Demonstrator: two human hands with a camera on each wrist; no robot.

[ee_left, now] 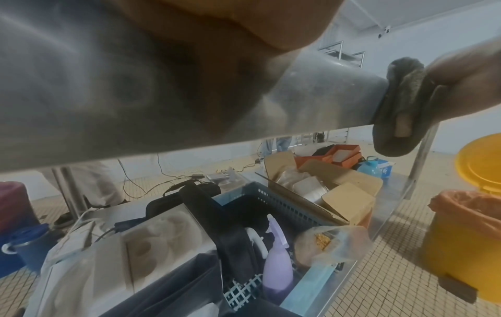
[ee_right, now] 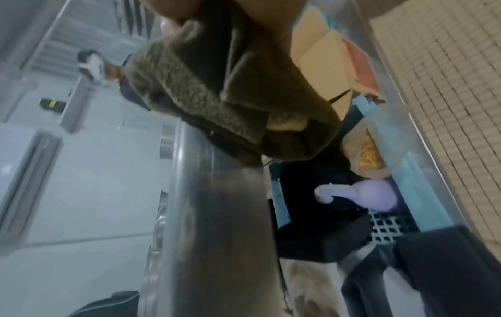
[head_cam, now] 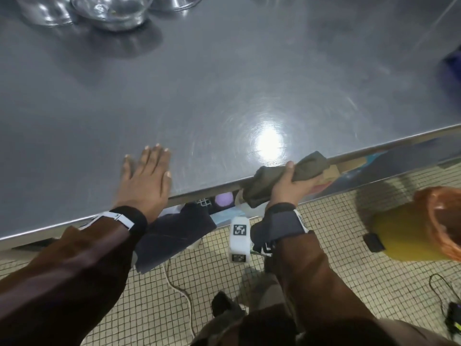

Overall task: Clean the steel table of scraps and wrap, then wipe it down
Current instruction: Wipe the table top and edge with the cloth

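Along the near edge of the steel table [head_cam: 224,78] our right hand [head_cam: 290,182] grips a folded olive-green cloth [head_cam: 282,177], thumb on top and fingers curled round it from below, so that the cloth wraps over the lip of the table and hangs a little beneath it; the left-wrist view shows it hugging the front face of the edge. Our left hand [head_cam: 144,178] lies flat on the tabletop well to the left, fingers straight and spread, holding nothing. We judge the step in hand to be wiping the table's front edge, since the top shows no scraps or wrap and looks smeared in swirls. To do it well, we would keep the cloth pinched firmly round the lip so both top and face get rubbed, slide along the edge in one steady pass, and lean on the flat left palm for balance. The cloth is folded into a long roll; its long axis runs roughly parallel to the table edge, one end pointing up and right along the rim, the other down and left, drooping below it. Steel bowls [head_cam: 109,11] stand at the far side, and a yellow bin with an orange liner [head_cam: 424,228] waits on the tiled floor to our right.
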